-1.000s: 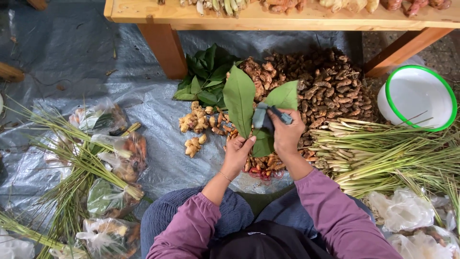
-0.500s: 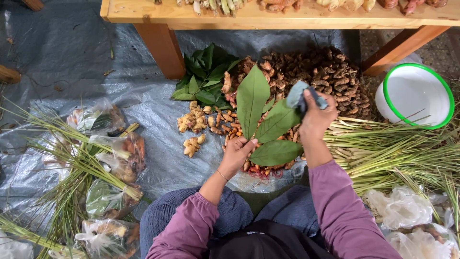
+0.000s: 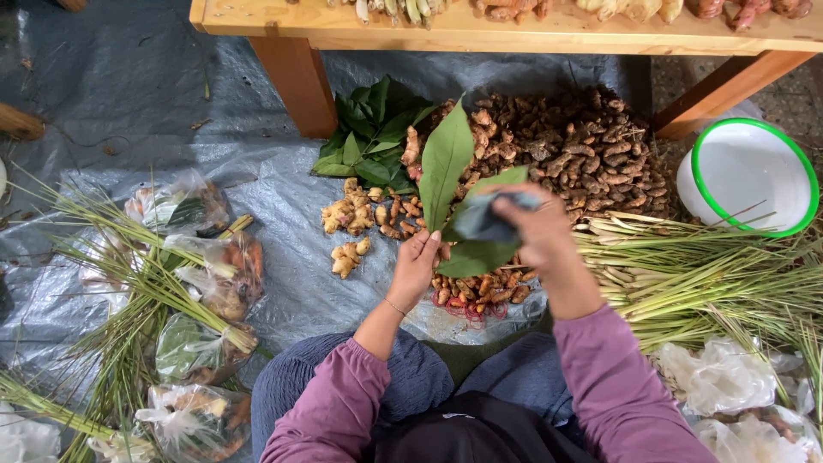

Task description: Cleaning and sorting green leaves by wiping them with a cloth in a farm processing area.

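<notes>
Fan of large green leaves (image 3: 447,167), held by the stems at the base in the left hand (image 3: 417,266). One long pointed leaf stands upright with its pale midrib showing; a second slants to the right; a third, broader leaf lies lower, spread toward the viewer. All are smooth and whole. A crumpled blue-grey cloth (image 3: 489,217), bunched in the right hand (image 3: 540,227), presses against the upper face of the lower leaves. Both are held above the tarpaulin-covered floor, in front of the knees.
</notes>
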